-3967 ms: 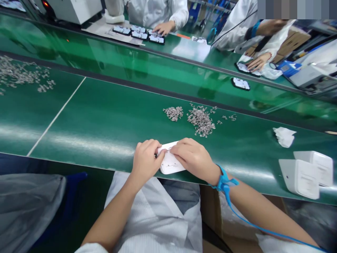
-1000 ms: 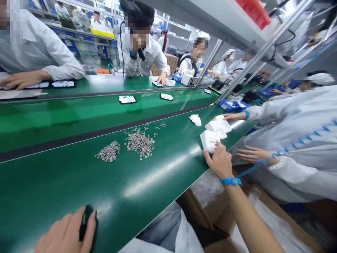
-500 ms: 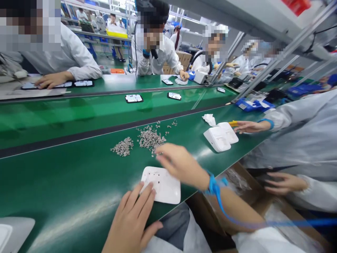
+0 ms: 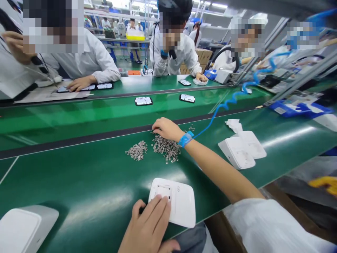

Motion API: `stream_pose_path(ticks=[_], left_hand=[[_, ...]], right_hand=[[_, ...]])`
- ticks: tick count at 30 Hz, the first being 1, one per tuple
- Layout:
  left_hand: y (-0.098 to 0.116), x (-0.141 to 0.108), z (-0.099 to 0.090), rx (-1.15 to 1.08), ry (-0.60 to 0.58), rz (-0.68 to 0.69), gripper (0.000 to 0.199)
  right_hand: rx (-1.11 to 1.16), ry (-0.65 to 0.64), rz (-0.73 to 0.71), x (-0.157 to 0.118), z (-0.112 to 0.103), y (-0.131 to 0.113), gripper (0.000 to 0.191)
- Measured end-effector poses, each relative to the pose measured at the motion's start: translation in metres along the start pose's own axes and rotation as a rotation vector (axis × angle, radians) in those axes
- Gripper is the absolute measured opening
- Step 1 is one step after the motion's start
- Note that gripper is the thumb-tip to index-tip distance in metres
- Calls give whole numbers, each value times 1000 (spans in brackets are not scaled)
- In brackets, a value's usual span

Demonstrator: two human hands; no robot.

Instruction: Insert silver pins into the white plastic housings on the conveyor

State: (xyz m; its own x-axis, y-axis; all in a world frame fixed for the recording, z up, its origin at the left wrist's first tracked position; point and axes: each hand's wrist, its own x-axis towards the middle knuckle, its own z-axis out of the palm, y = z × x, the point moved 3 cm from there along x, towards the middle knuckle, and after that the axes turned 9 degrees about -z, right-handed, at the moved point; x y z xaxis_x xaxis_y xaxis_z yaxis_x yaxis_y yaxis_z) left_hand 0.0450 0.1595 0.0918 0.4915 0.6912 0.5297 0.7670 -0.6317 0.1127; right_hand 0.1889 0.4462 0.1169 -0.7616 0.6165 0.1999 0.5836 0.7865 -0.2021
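Note:
A white plastic housing (image 4: 183, 203) lies on the green bench near its front edge. My left hand (image 4: 150, 225) rests its fingertips on the housing's recessed part, fingers stretched out. My right hand (image 4: 167, 129), with a blue strap at the wrist, reaches to the back edge of a pile of small metal parts (image 4: 168, 149). Its fingers are bent together at the pile, and anything between them is too small to make out. A smaller pile of the same metal parts (image 4: 137, 151) sits to the left.
White housings (image 4: 239, 151) and a crumpled white piece (image 4: 233, 125) lie at right, another white housing (image 4: 31, 225) at lower left. Boards (image 4: 143, 101) sit on the green strip beyond. A coiled blue cord crosses at right; people work opposite.
My right hand has moved from the near side of the larger pile to its far side. My left hand stays on the housing. The neighbour's hand has left the white housings at right.

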Motion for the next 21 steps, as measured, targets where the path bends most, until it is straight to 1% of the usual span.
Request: stream_pose_path(ticks=[3, 5, 8, 10, 11, 13, 14, 15, 17, 18, 20, 21], left_hand=[[2, 0, 0, -19, -37, -46, 50], [3, -2, 0, -36, -37, -79, 51], [3, -5, 3, -41, -37, -94, 51], [4, -7, 4, -48, -69, -110, 51], [5, -8, 5, -57, -96, -127, 50], [9, -10, 4, -82, -146, -175, 47], [13, -12, 3, -93, -170, -198, 46], [18, -14, 3, -98, -188, -221, 45], [31, -17, 1, -84, -202, -261, 45], [38, -17, 1, -70, -196, -283, 46], [51, -18, -1, -51, -181, -330, 47], [56, -17, -1, -53, -174, -349, 47]], right_hand=[[-27, -136, -110, 29, 10, 4, 17], [-8, -168, -156, 38, 13, 10, 18], [-1, -145, -174, 37, 5, 12, 18], [21, -63, -157, 25, -10, 1, 18], [48, -6, -152, 15, -19, -9, 17], [131, 94, -166, -15, -36, -41, 13], [174, 115, -183, -35, -42, -60, 13], [208, 89, -211, -55, -45, -82, 15], [245, 36, -252, -98, -45, -124, 18], [237, 9, -238, -119, -42, -142, 19], [195, -8, -208, -151, -33, -168, 21], [174, -6, -191, -162, -27, -176, 22]])
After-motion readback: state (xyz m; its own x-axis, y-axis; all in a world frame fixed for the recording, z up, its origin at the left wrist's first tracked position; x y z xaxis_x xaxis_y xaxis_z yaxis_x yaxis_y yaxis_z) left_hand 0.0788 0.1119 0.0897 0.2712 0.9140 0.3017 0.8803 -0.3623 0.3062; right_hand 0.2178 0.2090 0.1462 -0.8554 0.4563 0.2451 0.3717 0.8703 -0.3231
